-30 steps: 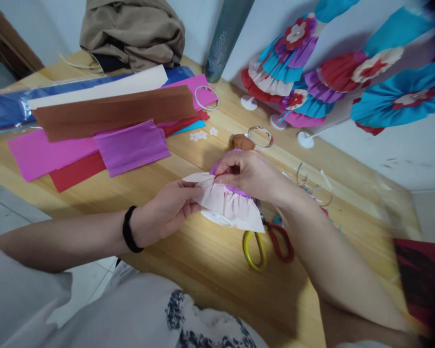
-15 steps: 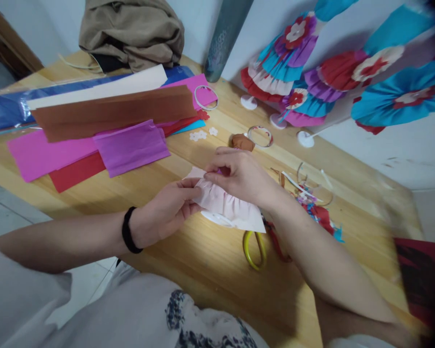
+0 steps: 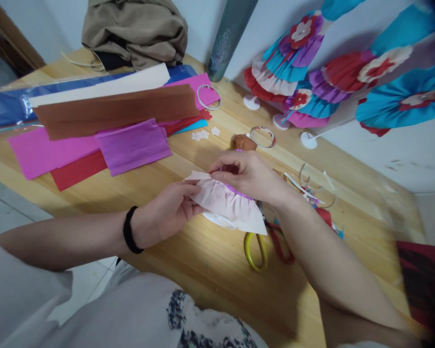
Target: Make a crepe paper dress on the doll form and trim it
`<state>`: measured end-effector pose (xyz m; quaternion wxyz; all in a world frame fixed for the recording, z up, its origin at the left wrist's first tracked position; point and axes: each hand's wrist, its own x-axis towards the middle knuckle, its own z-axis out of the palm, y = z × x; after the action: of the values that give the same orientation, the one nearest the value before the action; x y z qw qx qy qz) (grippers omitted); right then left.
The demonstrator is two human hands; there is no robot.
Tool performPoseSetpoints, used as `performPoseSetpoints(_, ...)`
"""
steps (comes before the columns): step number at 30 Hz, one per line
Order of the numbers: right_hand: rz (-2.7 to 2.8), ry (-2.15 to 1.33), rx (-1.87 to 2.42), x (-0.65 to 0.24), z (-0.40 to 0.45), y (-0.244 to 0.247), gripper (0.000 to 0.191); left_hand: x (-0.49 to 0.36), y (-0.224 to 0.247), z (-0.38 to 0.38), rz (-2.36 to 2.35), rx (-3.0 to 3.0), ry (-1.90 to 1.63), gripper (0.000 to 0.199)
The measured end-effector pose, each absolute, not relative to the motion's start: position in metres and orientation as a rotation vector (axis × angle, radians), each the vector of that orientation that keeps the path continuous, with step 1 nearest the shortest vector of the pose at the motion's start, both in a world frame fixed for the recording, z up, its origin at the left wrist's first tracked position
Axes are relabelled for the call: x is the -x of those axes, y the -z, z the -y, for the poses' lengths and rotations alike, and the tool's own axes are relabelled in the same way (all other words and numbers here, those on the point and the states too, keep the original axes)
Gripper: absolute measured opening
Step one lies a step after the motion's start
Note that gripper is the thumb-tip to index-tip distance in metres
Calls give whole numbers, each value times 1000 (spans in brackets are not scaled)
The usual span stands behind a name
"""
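Between my two hands is a strip of pale pink crepe paper [image 3: 232,207], gathered into pleats along its upper edge. My left hand [image 3: 170,207] pinches the strip's left end. The closed fingers of my right hand [image 3: 242,171] grip its gathered top edge. A purple edge [image 3: 239,192] shows just above the pleats, partly covered by my right hand. Beyond that hand lies a brown rounded piece [image 3: 244,142], like a small doll's head. Under the strip a white disc [image 3: 219,220] is partly visible. Scissors with yellow and red handles [image 3: 255,252] lie beside the strip, blades hidden.
Folded purple paper [image 3: 134,147], brown paper [image 3: 119,110] and other coloured sheets lie at the left. A tape roll [image 3: 209,97] and small white paper flowers [image 3: 200,136] are behind. Ruffled paper dolls on stands [image 3: 293,58] line the wall, near a dark bottle [image 3: 229,41].
My right hand has shifted slightly right along the gathered edge, exposing more of the purple edge. The pleated strip is more spread out. The whole view has shifted a little.
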<state>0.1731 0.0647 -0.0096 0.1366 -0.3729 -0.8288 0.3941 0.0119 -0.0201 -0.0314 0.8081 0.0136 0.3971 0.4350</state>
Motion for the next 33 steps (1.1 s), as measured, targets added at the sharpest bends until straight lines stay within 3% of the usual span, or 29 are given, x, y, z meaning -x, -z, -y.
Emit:
performPoseSetpoints(5, 2521, -963, 1038, -177, -62, 9, 9, -14, 32, 19, -846, 9, -940, 27)
performPoseSetpoints(14, 2770, -535, 872, -183, -54, 12, 21, -14, 31, 17, -826, 53, -932, 29)
performPoseSetpoints(19, 2798, -611, 769, -190, -55, 12, 27, -15, 31, 17, -821, 65, -930, 26)
performPoseSetpoints(33, 2639, -693, 825, -179, -51, 14, 17, -14, 27, 18, -842, 80, -944, 27)
